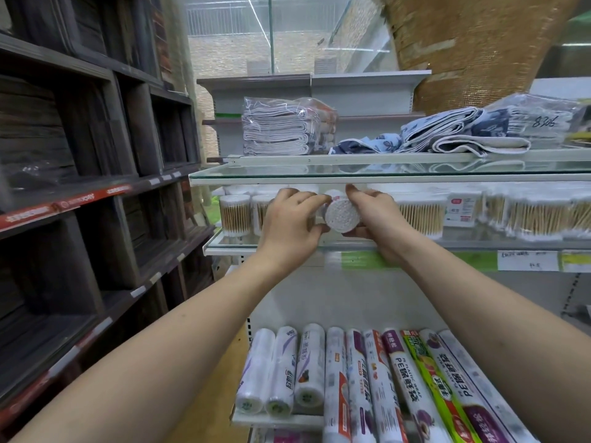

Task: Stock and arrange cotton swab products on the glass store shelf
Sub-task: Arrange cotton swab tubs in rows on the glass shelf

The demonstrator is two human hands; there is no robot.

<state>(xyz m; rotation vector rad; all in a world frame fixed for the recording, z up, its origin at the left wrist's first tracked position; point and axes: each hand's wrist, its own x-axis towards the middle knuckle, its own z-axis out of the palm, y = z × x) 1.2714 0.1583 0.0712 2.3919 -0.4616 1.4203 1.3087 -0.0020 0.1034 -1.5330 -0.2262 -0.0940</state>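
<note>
While folded cloths sit on the top glass shelf (319,170), rows of cotton swab tubs (235,215) line the shelf below; at its front edge, left hand (289,220) and right hand (379,215) together grip a round swab tub (342,216), fingers curled around its sides.

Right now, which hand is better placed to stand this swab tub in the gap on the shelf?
Probably the left hand. Both hands grip the swab tub, but the left sits beside the upright tubs at the gap, while the right hand is toward the packed side.
</note>
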